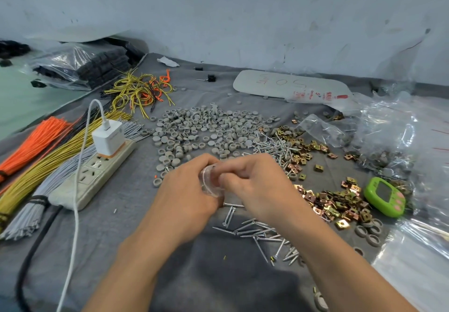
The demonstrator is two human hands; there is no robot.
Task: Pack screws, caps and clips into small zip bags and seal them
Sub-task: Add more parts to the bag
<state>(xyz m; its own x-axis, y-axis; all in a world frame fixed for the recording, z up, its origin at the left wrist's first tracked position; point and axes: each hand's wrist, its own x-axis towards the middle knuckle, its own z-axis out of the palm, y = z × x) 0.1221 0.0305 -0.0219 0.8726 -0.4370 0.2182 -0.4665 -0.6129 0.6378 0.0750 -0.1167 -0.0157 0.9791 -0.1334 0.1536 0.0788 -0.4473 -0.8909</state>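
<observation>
The small zip bag [211, 183] is at the centre of the desk [116, 258], pinched between the left hand [184, 190] and right hand [255, 185]. Both curl on it, probably steadying its mouth for filling or sealing. Its contents are too blurred to tell. Grey caps [206, 127] lie heaped at 12 o'clock, screws [255, 231] at 6, clips [337, 204] at 4, all within reach. At 2, a large clear bag [388, 129] holds more caps.

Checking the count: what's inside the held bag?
The bag shows a clear edge between the left hand and right hand; fingers cover the rest, hiding its contents.
</observation>
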